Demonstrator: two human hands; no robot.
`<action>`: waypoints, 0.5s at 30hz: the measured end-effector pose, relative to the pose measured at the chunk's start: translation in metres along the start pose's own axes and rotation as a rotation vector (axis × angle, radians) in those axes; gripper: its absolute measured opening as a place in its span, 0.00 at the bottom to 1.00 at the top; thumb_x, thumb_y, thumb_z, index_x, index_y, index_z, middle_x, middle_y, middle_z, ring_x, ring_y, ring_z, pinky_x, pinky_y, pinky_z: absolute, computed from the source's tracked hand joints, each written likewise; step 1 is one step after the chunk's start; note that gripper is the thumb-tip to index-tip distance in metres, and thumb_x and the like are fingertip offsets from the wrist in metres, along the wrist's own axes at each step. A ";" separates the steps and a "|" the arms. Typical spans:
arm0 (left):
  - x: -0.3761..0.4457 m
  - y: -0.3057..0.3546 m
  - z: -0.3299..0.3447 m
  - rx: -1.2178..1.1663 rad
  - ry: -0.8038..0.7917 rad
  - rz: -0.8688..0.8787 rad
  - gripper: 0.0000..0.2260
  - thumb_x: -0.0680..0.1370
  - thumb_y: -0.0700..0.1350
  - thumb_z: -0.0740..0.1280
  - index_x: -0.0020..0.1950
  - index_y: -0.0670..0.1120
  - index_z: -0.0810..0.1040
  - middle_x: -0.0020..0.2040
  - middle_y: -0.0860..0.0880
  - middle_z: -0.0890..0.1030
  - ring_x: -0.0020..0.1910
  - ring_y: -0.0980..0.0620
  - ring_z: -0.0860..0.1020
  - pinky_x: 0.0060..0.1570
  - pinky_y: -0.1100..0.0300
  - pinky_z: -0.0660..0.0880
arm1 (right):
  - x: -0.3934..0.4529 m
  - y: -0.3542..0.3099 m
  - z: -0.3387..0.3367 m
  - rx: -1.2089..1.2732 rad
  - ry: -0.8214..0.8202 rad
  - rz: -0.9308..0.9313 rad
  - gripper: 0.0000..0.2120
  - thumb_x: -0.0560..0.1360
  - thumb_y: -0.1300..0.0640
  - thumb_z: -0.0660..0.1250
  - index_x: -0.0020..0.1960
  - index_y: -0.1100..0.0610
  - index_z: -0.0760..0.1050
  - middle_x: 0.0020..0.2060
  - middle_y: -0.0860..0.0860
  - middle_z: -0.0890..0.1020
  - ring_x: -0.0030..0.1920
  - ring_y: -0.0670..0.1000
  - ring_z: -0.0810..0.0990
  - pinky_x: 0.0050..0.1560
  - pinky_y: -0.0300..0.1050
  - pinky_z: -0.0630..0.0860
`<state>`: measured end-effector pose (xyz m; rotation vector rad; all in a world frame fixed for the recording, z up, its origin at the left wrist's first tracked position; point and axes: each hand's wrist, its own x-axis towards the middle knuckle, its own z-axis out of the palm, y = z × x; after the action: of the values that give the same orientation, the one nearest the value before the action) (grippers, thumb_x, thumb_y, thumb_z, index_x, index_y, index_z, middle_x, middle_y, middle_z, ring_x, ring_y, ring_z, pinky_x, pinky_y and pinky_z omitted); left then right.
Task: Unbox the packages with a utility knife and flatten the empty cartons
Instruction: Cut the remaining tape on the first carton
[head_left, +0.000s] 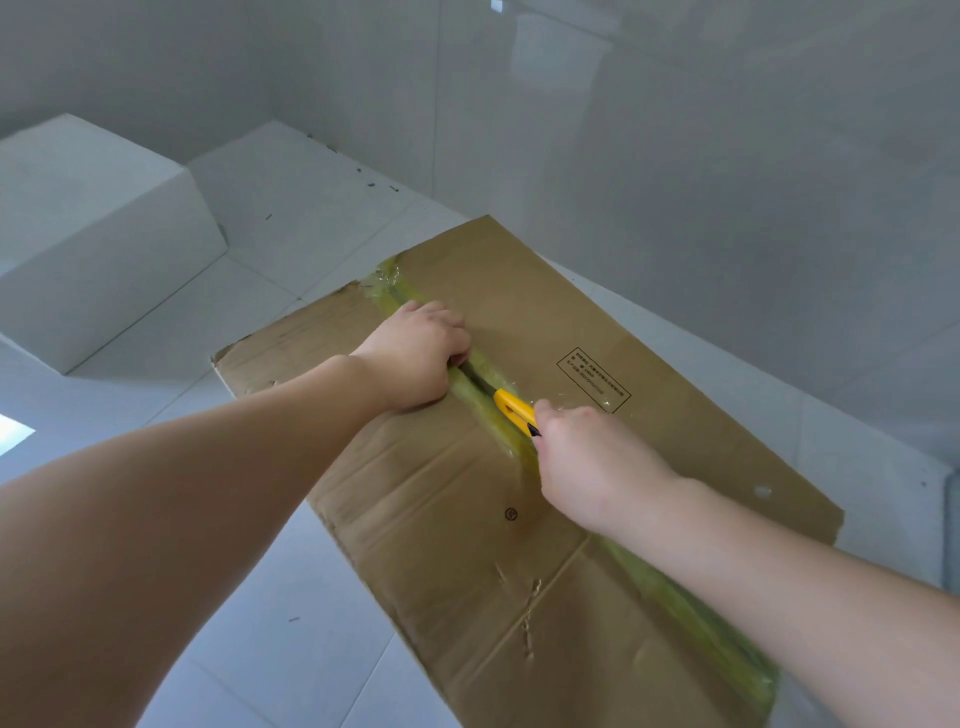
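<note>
Head view, looking down at a large brown carton (519, 467) lying on a pale tiled floor (249, 597), close beside a glossy white wall (727, 182). Long axis of the carton running from near right to far left, with a strip of yellowish tape (691, 613) along the centre seam following that same line. Right hand (587, 462) closed round the yellow utility knife (514, 410), handle mostly buried in the fist, nose of the knife pointing away and to the left, down into the seam. Blade itself not visible; probably under the tape. Left hand (415, 353) just beyond the knife on the same seam, fingers curled over the edge of the left flap and into a dark gap (475, 376) opened there, apparently gripping that flap edge. Knife between the two hands, nearly touching the left one.

Coming move likely a stroke along the seam, so everything turning on that one line: uncut tape ahead toward the far edge (387, 275), uncertain whether the stretch behind the right wrist is slit already. Left hand directly in the knife's forward path, hence a real risk of a nick unless shifted aside first. A white block (98, 244) well apart at far left, no part in this.
</note>
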<state>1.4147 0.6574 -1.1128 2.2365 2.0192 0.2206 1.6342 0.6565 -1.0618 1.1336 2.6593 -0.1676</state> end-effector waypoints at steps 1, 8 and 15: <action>0.000 0.001 0.000 -0.014 0.009 0.006 0.12 0.66 0.35 0.61 0.45 0.47 0.77 0.47 0.51 0.76 0.51 0.48 0.71 0.53 0.55 0.66 | 0.001 -0.001 0.000 0.015 0.000 0.008 0.10 0.78 0.62 0.58 0.59 0.59 0.67 0.35 0.51 0.70 0.36 0.57 0.72 0.27 0.46 0.61; -0.001 0.012 0.006 -0.061 0.062 0.095 0.13 0.65 0.37 0.57 0.43 0.45 0.79 0.45 0.50 0.77 0.49 0.46 0.72 0.51 0.54 0.67 | -0.023 0.015 0.004 0.006 0.020 0.009 0.17 0.78 0.62 0.57 0.66 0.57 0.64 0.40 0.53 0.74 0.34 0.56 0.70 0.25 0.43 0.58; -0.004 0.023 0.010 -0.100 0.068 0.097 0.17 0.61 0.40 0.53 0.41 0.44 0.79 0.43 0.48 0.78 0.47 0.44 0.73 0.49 0.49 0.70 | -0.023 0.011 0.007 0.003 -0.005 0.010 0.18 0.79 0.61 0.57 0.69 0.60 0.62 0.48 0.56 0.77 0.37 0.57 0.69 0.27 0.45 0.59</action>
<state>1.4389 0.6512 -1.1188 2.2957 1.8881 0.4033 1.6587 0.6470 -1.0629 1.1453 2.6500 -0.1722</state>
